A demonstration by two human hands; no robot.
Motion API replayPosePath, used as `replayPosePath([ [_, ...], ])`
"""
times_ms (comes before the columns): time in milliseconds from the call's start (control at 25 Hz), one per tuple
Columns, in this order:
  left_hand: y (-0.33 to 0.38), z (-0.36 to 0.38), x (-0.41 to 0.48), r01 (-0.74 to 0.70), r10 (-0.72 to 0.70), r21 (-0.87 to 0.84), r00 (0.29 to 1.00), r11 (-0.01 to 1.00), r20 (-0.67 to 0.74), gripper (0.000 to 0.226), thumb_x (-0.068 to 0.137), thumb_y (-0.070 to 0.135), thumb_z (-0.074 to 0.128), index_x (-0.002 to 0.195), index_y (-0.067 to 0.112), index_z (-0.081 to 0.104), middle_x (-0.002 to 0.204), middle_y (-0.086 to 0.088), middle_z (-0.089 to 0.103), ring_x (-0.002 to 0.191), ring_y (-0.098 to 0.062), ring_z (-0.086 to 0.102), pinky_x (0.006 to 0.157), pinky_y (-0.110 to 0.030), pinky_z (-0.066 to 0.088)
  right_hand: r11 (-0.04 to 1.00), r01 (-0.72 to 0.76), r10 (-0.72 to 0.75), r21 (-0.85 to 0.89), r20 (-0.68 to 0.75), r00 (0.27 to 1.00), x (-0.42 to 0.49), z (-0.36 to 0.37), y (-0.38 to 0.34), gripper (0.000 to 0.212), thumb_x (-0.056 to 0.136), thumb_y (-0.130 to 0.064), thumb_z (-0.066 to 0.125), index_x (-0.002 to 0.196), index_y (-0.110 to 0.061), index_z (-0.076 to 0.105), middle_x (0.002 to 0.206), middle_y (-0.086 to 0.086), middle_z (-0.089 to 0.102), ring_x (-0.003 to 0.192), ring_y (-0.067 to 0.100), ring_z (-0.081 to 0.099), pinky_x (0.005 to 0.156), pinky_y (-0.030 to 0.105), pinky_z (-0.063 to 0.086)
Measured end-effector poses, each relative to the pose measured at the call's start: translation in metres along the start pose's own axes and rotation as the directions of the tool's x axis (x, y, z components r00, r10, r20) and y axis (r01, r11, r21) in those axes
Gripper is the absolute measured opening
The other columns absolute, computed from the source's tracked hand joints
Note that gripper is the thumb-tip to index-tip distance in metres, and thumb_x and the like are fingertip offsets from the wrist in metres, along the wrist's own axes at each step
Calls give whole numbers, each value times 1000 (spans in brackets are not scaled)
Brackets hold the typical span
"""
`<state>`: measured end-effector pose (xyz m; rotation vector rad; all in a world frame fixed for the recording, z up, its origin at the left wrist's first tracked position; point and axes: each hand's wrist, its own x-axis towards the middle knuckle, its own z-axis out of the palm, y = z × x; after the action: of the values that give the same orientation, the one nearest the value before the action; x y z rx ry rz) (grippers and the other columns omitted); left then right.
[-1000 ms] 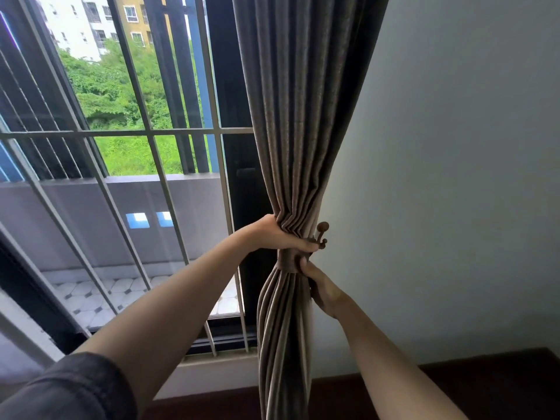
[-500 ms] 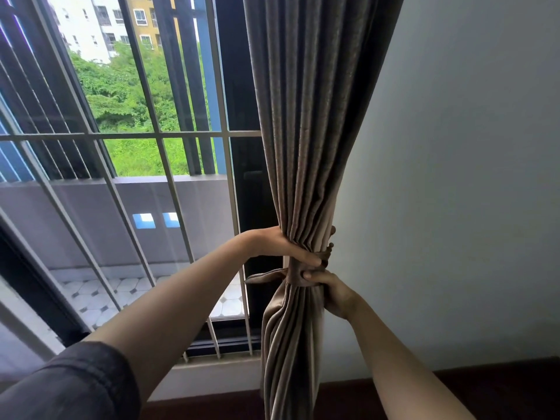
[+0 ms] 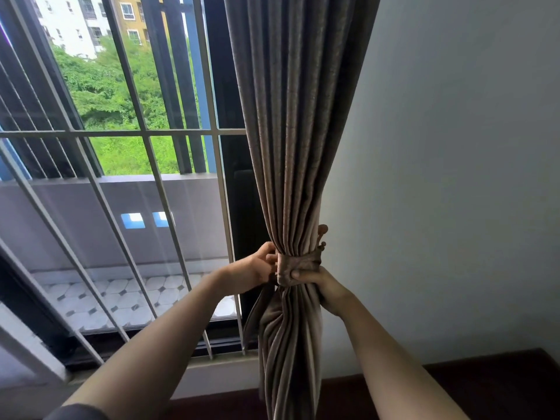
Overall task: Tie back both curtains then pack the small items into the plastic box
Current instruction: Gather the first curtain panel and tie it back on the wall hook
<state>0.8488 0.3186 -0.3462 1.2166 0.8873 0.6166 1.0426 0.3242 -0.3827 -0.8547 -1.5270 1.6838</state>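
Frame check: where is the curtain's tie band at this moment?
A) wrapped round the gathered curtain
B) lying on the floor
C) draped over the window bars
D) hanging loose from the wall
A: the tie band circles the bunched curtain, with the left hand and right hand gripping it on either side.

One wide-angle camera, worn on the head, looks forward and slightly down; it stands near the curtain (image 3: 291, 147), facing it squarely; window bars (image 3: 106, 134) fill the left, wall (image 3: 454, 147) the right.
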Motion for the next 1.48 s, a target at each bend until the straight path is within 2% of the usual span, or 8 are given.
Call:
replayPosePath([
  [80,-17,-4,-1,54,-18,355,995,933,-103,66,60,2,55,124,9,46,113,-11,57,95,-19,59,75,-27,52,1000,-20,20,3,-11,1000,0,-1,-1,43,59,-31,72,98,-13,71,98,4,73,99,17,66,90,29,47],
  [160,-29,-12,1,66,84,695,980,716,-179,41,69,18,62,109,12,62,102,-11,67,90,-18,63,83,-35,54,999,-53,53,8,-12,999,-2,-2,-2,42,56,-32,73,94,-13,70,92,2,74,94,15,67,84,25,48],
  [240,-26,-15,0,76,190,828,958,556,-215,21,82,22,58,98,16,71,88,-3,71,77,-8,61,78,-26,50,997,-74,74,-2,-2,997,-2,-3,-2,44,58,-32,72,98,-13,68,96,1,73,98,15,66,88,26,49],
  [400,-12,-10,-4,53,344,838,897,543,-279,26,90,8,48,97,14,72,74,13,63,67,12,56,69,-15,42,995,-98,98,-6,20,995,-2,1,-2,48,63,-31,70,108,-13,65,105,3,70,107,18,63,94,27,46],
  [640,-2,1,-21,-168,393,762,911,625,-122,9,89,30,59,89,36,65,67,28,64,64,6,58,57,-8,39,994,-99,100,-39,32,994,-3,4,-4,53,70,-32,68,118,-11,60,116,9,65,119,26,54,107,39,38],
  [1040,-17,-9,-15,-9,455,756,803,654,-384,15,85,32,66,75,21,65,55,17,57,54,11,53,51,-7,38,964,8,-63,-266,-201,978,-16,28,-21,49,78,-33,69,115,-50,42,121,-10,54,114,11,53,89,20,46],
  [1240,-10,-16,-17,-2,438,844,855,536,-276,18,87,32,64,96,18,71,76,19,62,67,11,57,65,-11,42,876,5,-100,-483,-171,980,-22,43,-44,51,77,-29,73,114,-41,41,109,-15,57,103,4,57,78,10,42],
  [1480,-8,-23,-22,4,449,876,857,483,-252,23,85,26,67,108,21,70,89,12,71,79,7,63,75,-10,48,744,-96,-384,-661,-542,748,-8,70,-44,77,71,-42,72,135,-15,37,97,-10,67,94,15,65,89,29,53],
])
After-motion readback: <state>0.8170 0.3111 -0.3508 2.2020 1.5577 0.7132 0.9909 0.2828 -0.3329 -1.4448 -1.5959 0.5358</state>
